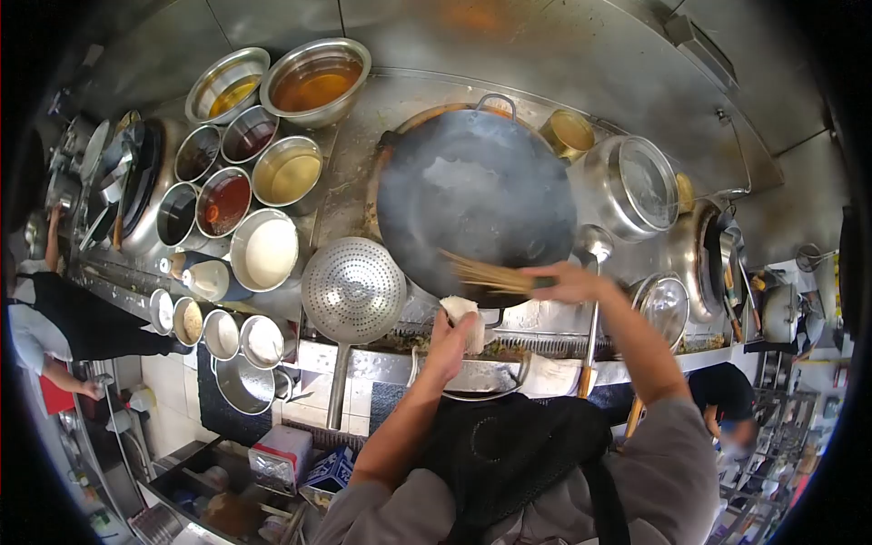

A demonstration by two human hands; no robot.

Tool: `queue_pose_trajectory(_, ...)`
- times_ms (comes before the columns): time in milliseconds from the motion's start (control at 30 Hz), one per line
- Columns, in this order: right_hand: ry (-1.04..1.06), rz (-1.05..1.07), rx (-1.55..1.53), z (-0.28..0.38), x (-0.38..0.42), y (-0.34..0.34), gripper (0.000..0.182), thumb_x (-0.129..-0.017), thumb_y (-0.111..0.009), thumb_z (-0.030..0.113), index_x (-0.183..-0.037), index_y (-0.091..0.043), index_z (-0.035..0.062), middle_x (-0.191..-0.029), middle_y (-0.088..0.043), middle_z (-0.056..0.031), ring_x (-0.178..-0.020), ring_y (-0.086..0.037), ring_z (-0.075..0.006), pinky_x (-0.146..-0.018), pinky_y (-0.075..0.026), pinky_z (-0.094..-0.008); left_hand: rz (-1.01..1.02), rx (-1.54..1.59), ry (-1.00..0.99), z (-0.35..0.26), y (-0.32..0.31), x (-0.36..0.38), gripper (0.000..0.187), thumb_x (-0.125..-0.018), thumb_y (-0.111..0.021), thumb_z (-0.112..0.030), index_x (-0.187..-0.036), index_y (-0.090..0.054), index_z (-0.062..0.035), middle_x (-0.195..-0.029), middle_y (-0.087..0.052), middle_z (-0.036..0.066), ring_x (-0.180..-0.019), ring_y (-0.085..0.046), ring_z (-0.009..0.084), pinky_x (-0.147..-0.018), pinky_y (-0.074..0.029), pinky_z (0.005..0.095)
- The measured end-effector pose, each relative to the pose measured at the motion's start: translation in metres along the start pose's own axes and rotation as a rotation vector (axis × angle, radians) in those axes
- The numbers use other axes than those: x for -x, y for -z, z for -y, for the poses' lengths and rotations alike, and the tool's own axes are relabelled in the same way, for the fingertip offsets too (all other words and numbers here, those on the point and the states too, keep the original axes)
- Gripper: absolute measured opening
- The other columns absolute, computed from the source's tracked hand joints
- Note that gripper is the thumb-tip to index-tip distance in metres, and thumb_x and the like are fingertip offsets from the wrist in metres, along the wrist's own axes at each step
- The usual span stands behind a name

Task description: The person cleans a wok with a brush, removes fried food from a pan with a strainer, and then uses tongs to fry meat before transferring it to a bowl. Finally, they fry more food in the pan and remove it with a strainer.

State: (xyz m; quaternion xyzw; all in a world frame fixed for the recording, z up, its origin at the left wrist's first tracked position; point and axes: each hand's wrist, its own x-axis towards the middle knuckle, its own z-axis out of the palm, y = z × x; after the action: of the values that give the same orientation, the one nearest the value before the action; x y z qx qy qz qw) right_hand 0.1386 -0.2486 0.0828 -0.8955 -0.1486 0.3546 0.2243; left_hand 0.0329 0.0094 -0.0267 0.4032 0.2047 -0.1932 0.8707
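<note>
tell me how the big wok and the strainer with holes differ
The wok is dark and much wider, while the strainer is silvery and smaller. The wok has a small loop handle at its far rim; the strainer has a long straight handle pointing toward the bottom of the picture. Haze hangs over the wok, but none plainly over the strainer. Both are round and look metal.

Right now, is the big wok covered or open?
Open: no lid sits on the wok; its dark inside faces up in plain view, and the right hand holds a bamboo brush over its near side.
</note>
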Motion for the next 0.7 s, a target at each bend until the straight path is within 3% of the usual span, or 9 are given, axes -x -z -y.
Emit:
queue_pose_trajectory(67,-0.01,-0.023,0.129,-0.058,0.001,0.048,0.064,-0.081,-0.069,0.045,-0.14,-0.051,0.0269,-0.117,-0.067,-0.0193,-0.109,-0.064,-0.0313,-0.092,-0.049,-0.0392,-0.001,0.038,0.032,-0.003,0.0,-0.001,0.035,-0.09,-0.062,-0.008,-0.123,-0.049,-0.0024,-0.111,-0.06,0.007,-0.098,-0.06,0.0178,-0.084,-0.051,0.0336)
queue_pose_trajectory(133,-0.296,-0.158,0.339,0.007,-0.027,0.071,0.059,-0.082,-0.068,0.042,-0.137,-0.054,0.0252,-0.107,-0.069,-0.0197,-0.106,-0.064,-0.0334,-0.089,-0.051,-0.0423,0.004,0.076,0.071,-0.006,-0.003,0.0,0.036,-0.09,-0.063,-0.01,-0.122,-0.05,-0.0018,-0.112,-0.06,0.007,-0.1,-0.059,0.0174,-0.087,-0.049,0.0335)
queue_pose_trajectory(267,-0.231,-0.421,0.477,0.065,-0.083,-0.028,0.061,-0.087,-0.062,0.034,-0.143,-0.039,0.0256,-0.107,-0.06,-0.0251,-0.084,-0.066,-0.0443,-0.079,-0.053,-0.052,-0.031,0.033,0.062,-0.01,-0.01,0.004,0.032,-0.09,-0.062,-0.01,-0.119,-0.052,-0.0015,-0.108,-0.061,0.007,-0.097,-0.06,0.017,-0.083,-0.05,0.0332)
queue_pose_trajectory(333,-0.095,-0.343,0.406,0.068,-0.045,-0.053,0.062,-0.088,-0.064,0.035,-0.144,-0.038,0.0271,-0.107,-0.06,-0.0247,-0.09,-0.067,-0.0408,-0.077,-0.055,-0.0498,-0.053,0.001,0.059,-0.017,-0.014,0.01,0.029,-0.091,-0.062,-0.01,-0.118,-0.054,-0.001,-0.107,-0.062,0.007,-0.096,-0.06,0.0166,-0.083,-0.05,0.0325)
queue_pose_trajectory(400,-0.265,-0.212,0.501,0.028,-0.014,-0.053,0.065,-0.088,-0.064,0.038,-0.145,-0.037,0.0282,-0.109,-0.06,-0.0232,-0.086,-0.068,-0.0391,-0.074,-0.055,-0.0481,-0.048,-0.031,0.021,-0.011,-0.01,0.007,0.03,-0.091,-0.062,-0.01,-0.118,-0.053,-0.0009,-0.107,-0.062,0.007,-0.095,-0.061,0.0165,-0.083,-0.05,0.0322)
queue_pose_trajectory(467,-0.49,-0.288,0.621,-0.031,-0.016,-0.024,0.066,-0.089,-0.064,0.038,-0.147,-0.034,0.0315,-0.112,-0.059,-0.0199,-0.085,-0.069,-0.0357,-0.074,-0.056,-0.0466,-0.053,-0.038,-0.026,-0.009,-0.01,0.009,0.031,-0.093,-0.059,-0.009,-0.121,-0.054,0.0002,-0.109,-0.063,0.007,-0.097,-0.062,0.0174,-0.084,-0.05,0.0317)
queue_pose_trajectory(533,-0.378,-0.591,0.504,-0.032,-0.044,0.012,0.064,-0.089,-0.061,0.037,-0.147,-0.033,0.0348,-0.104,-0.063,-0.0208,-0.085,-0.067,-0.0417,-0.075,-0.055,-0.05,-0.035,0.0,0.0,-0.007,-0.006,0.005,0.03,-0.093,-0.058,-0.009,-0.121,-0.054,0.0004,-0.108,-0.063,0.007,-0.096,-0.062,0.0175,-0.083,-0.051,0.032)
queue_pose_trajectory(667,-0.168,-0.664,-0.067,0.033,-0.137,0.0,0.063,-0.086,-0.063,0.043,-0.142,-0.046,0.0198,-0.107,-0.067,-0.0245,-0.1,-0.065,-0.0381,-0.09,-0.05,-0.0456,-0.043,0.03,0.04,-0.003,-0.004,0.0,0.03,-0.092,-0.058,-0.009,-0.12,-0.055,0.0009,-0.106,-0.063,0.008,-0.093,-0.063,0.0182,-0.079,-0.053,0.0333)
queue_pose_trajectory(700,-0.187,-0.528,-0.432,0.056,-0.141,-0.011,0.066,-0.085,-0.064,0.041,-0.144,-0.044,0.0184,-0.107,-0.067,-0.0243,-0.095,-0.068,-0.0353,-0.087,-0.051,-0.0429,-0.048,0.012,0.013,0.0,-0.004,0.0,0.03,-0.091,-0.059,-0.009,-0.119,-0.055,0.001,-0.105,-0.064,0.008,-0.092,-0.063,0.0185,-0.078,-0.053,0.0336)
